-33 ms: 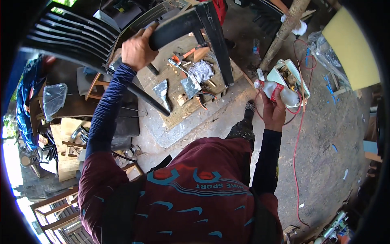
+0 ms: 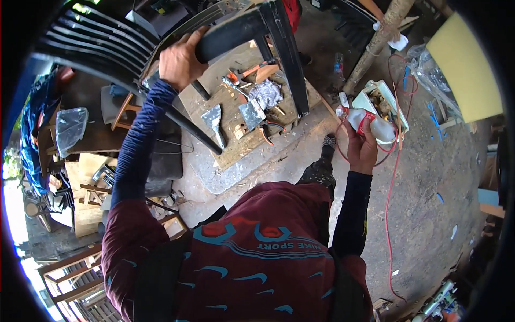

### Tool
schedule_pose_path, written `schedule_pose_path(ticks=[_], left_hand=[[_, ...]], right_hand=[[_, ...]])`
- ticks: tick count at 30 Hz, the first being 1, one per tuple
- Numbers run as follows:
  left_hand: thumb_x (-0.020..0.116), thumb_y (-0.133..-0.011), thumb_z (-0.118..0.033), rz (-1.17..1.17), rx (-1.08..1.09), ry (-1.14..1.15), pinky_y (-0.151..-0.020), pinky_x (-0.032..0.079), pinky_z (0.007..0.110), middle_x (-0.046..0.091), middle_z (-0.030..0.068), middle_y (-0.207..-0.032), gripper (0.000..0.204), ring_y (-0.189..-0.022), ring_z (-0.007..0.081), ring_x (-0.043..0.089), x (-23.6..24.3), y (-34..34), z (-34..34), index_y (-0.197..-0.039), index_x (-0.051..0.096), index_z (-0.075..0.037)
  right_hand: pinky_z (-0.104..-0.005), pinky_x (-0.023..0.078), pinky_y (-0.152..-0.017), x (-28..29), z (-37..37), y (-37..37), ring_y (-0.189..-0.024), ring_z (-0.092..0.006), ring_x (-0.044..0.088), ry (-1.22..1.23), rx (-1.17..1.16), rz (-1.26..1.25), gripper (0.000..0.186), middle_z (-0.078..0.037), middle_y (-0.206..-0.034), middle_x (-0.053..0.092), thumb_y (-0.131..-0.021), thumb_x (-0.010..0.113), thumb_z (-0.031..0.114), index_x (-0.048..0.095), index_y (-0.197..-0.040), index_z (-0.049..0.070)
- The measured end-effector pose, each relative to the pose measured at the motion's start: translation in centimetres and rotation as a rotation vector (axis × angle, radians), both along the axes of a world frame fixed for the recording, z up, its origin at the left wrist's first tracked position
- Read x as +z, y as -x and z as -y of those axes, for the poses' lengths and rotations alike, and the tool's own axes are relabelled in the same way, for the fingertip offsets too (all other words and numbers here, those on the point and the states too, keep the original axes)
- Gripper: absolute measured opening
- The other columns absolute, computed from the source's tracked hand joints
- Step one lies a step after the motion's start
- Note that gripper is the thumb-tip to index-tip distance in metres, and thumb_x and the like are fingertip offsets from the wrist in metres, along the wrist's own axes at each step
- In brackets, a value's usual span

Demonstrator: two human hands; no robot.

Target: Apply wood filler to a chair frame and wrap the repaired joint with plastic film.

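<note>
My left hand (image 2: pixel 181 60) is wrapped over the edge of a black wooden chair (image 2: pixel 236 36), which is tilted on its side above a low wooden work table (image 2: pixel 236 153). Its slatted back reaches to the upper left. In my right hand (image 2: pixel 360 147) is a plastic bottle (image 2: pixel 382 130) with a red label and whitish contents, lying sideways in my fingers. Below the chair, the table top carries two putty knives (image 2: pixel 213 119), a crumpled grey-white rag (image 2: pixel 266 95), a hammer (image 2: pixel 251 70) and pliers (image 2: pixel 265 134).
Just beyond the bottle stands a white bin (image 2: pixel 371 88) with scraps in it. A red hose (image 2: pixel 387 225) runs across the floor on the right, near a wooden post (image 2: pixel 378 45) and a yellow board (image 2: pixel 465 67). Wooden chair frames (image 2: pixel 75 287) stand at the lower left.
</note>
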State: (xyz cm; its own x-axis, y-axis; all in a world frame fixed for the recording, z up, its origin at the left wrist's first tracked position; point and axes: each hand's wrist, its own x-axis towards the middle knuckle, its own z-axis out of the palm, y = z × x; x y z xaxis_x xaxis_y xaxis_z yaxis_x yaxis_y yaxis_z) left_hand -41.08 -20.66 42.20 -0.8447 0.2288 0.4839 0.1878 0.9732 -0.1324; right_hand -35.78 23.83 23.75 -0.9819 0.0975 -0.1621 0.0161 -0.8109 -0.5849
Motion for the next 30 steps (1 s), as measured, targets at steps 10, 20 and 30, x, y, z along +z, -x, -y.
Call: schedule_pose_path(ticks=[10,20,30], left_hand=[[0.079,-0.065,-0.025,0.003,0.075,0.037,-0.074,0.058,0.045,0.073,0.0152,-0.097,0.075,-0.084,0.0362,0.071,0.7,5.9,5.4,-0.135,0.051,-0.022],[0.080,-0.065,-0.025,0.100,0.158,0.001,-0.070,0.058,0.043,0.073,0.0131,-0.094,0.071,-0.079,0.0342,0.071,1.5,7.3,6.2,-0.131,0.052,-0.020],[0.080,-0.065,-0.023,0.150,0.211,-0.006,-0.069,0.059,0.042,0.073,0.0119,-0.091,0.073,-0.077,0.0330,0.072,1.8,7.8,6.4,-0.132,0.051,-0.022]], right_hand=[[-0.0500,0.046,-0.109,11.1,5.8,9.0,-0.123,-0.0265,0.060,-0.070,0.048,-0.296,0.038,-0.012,-0.127,0.064,-0.096,0.067,0.014,0.056,-0.130,0.002],[-0.0440,0.062,-0.084,26.7,15.9,23.2,-0.099,-0.0271,0.071,-0.588,0.189,-0.795,0.037,-0.018,-0.113,0.069,-0.088,0.073,0.001,0.061,-0.122,-0.006],[-0.0425,0.065,-0.077,28.5,20.3,28.6,-0.098,-0.0311,0.072,-0.851,0.164,-0.734,0.038,-0.022,-0.112,0.069,-0.088,0.075,0.002,0.059,-0.119,-0.012]])
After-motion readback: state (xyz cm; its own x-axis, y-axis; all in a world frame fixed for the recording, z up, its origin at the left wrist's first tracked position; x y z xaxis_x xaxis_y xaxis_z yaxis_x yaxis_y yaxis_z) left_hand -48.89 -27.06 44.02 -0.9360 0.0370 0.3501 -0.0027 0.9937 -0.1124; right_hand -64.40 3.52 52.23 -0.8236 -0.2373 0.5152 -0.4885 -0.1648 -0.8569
